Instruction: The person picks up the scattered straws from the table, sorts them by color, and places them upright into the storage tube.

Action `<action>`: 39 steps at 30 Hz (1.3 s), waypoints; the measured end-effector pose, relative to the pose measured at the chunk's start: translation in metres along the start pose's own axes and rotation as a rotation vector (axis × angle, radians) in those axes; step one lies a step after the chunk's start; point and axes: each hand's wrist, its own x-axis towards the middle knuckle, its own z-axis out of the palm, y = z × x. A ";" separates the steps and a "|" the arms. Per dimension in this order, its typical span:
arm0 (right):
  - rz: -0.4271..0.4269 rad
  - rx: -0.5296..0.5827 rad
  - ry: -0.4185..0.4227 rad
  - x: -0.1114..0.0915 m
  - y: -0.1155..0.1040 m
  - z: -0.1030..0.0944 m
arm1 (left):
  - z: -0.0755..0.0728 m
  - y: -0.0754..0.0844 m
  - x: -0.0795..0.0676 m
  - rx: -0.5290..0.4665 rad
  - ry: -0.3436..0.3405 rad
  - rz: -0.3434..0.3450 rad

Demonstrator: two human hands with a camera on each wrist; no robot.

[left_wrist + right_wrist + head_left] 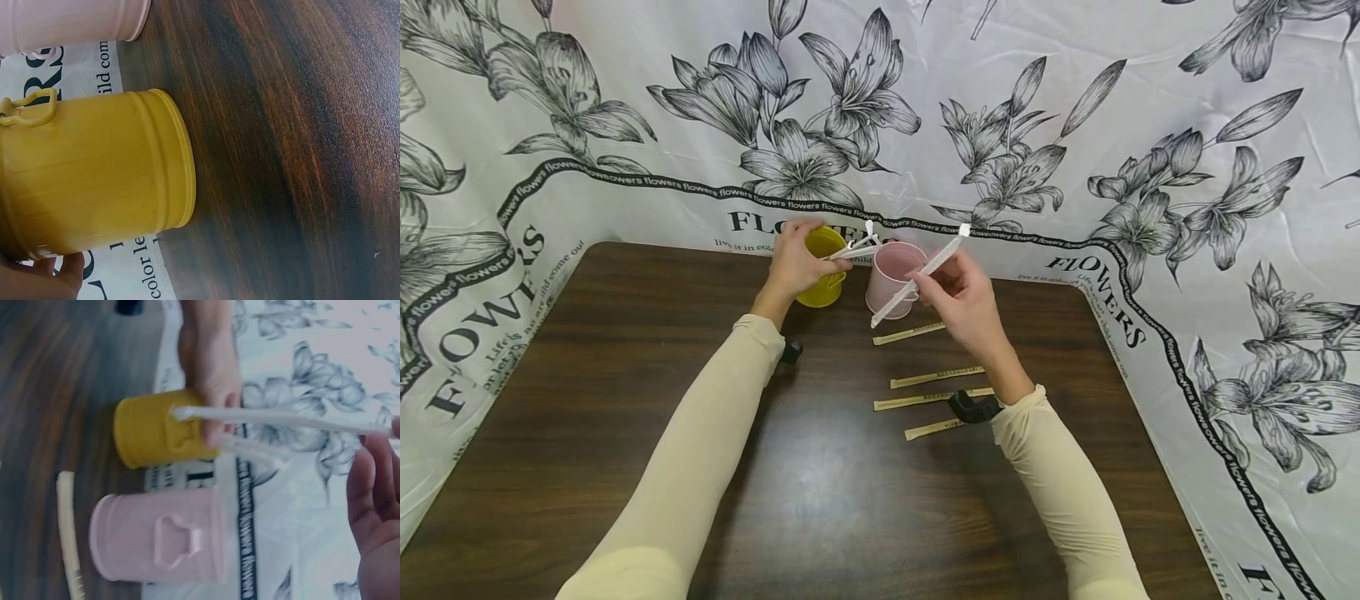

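My left hand grips the yellow bucket at its rim. Its fingers curl round the far side, and its thumb lies over slim white wrapped sticks that lean out of the bucket's mouth. The bucket's small side handle shows in the left wrist view. Between thumb and fingertips my right hand pinches one slim white wrapped stick, held slantwise in front of the pink bucket. That bucket stands upright just right of the yellow one, apart from both hands.
Several thin tan paper-wrapped sticks lie roughly parallel on the dark wooden table, partly under the right wrist. A white flower-printed cloth hangs behind the table, close to both buckets.
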 end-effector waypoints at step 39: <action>0.091 -0.289 0.138 0.090 0.039 0.067 | -0.002 0.001 -0.001 0.068 0.003 -0.001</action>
